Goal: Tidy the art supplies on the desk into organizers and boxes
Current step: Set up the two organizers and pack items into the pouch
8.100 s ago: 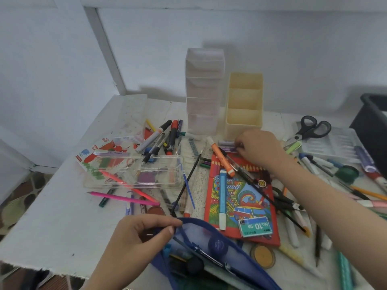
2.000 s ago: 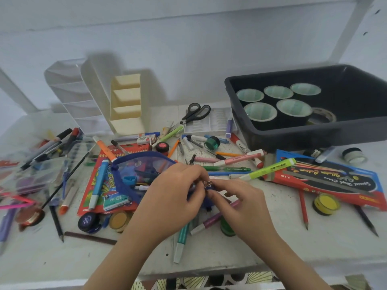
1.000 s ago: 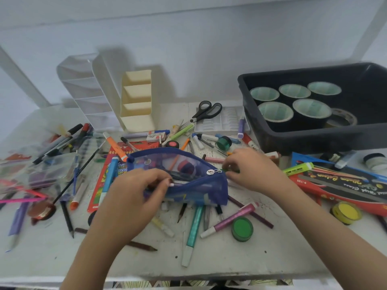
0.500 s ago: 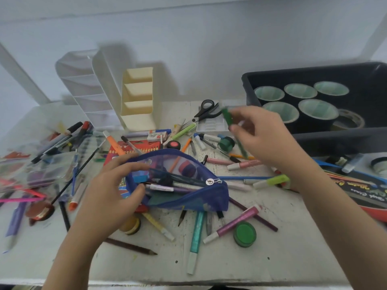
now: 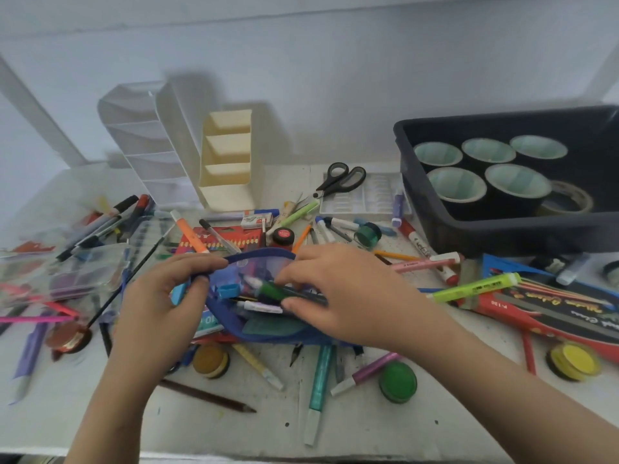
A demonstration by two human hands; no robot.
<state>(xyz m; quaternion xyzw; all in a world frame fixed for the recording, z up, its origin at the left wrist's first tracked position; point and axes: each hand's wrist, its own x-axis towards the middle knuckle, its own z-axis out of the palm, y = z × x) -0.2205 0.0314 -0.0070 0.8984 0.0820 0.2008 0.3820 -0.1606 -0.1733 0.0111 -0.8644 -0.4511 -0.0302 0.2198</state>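
- Here, at the far left of the white desk [image 5: 368,426], a clear plastic case [image 5: 83,272] lies among loose markers and pens.
- Behind it, a clear tiered organizer [image 5: 140,145] stands against the wall, and a cream tiered organizer [image 5: 227,169] stands just beside it on its right.
- The left hand [image 5: 160,309] pinches the upper rim of the blue mesh pencil pouch [image 5: 234,326] between thumb and curled fingers, holding the mouth open.
- The pouch lies at the front middle of the desk, on a red coloured-pencil box [image 5: 217,241], with pens already inside.
- A green marker [image 5: 269,291] lies across the pouch's open mouth, its cap end pointing left.
- The right hand [image 5: 351,296] grips the marker, fingers and thumb curled round its barrel.
- Below the right wrist, a green paint pot [image 5: 398,381] sits on the desk near the front edge.
- Black-handled scissors [image 5: 341,179] lie at the back, overlapping a white paint palette [image 5: 365,199].
- A yellow-green highlighter [image 5: 475,288] lies right of the right hand.
- A dark plastic bin [image 5: 502,231] at the back right holds rolls of tape [image 5: 517,182].
- At the far right, a yellow paint pot [image 5: 574,361] sits near the front edge.
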